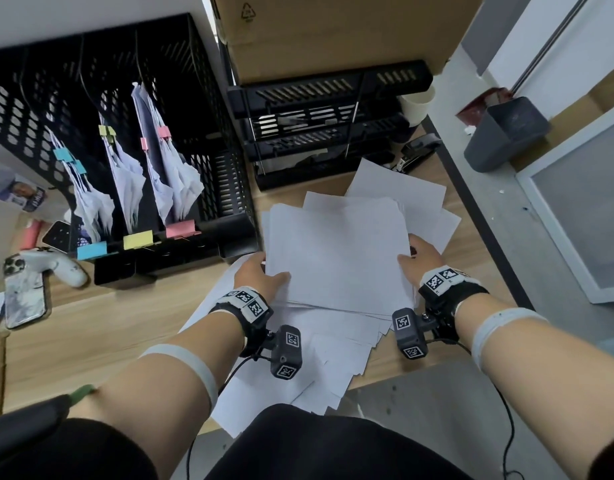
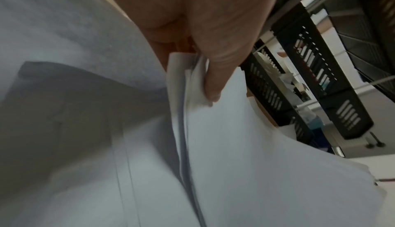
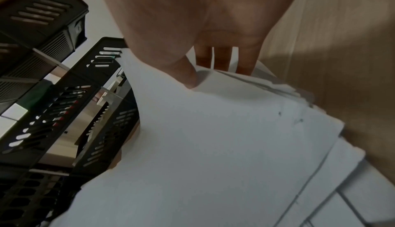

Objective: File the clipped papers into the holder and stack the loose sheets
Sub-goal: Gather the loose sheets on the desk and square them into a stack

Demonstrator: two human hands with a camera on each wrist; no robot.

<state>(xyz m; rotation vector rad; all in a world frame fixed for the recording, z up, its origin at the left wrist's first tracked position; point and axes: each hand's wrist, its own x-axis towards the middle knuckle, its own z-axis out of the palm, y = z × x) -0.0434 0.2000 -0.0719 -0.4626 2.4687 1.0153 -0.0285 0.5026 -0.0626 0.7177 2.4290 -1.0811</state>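
- The stack of loose sheets [image 1: 336,258] lies on the wooden desk [image 1: 101,323], just to the right of the black file holder [image 1: 132,140], with more stray sheets [image 1: 298,368] fanned out beneath it and past its near and far edges.
- The left hand [image 1: 259,277] grips the stack's left edge — in the left wrist view the thumb lies on top and the edge is pinched under it.
- The right hand [image 1: 418,256] grips the right edge, thumb on top and fingers [image 3: 222,59] curled under the sheets.
- The clipped papers [image 1: 125,174] already stand in the slots of the holder, so by my judgement filing is done and the step in hand is squaring the loose pile.
- To do it well: keep both grips light, lift the stack clear of the strays, and tap one edge on the desk so the corners align.
- Likely risk — the lower sheets near the desk's front edge overhang it and could slide off if dragged.
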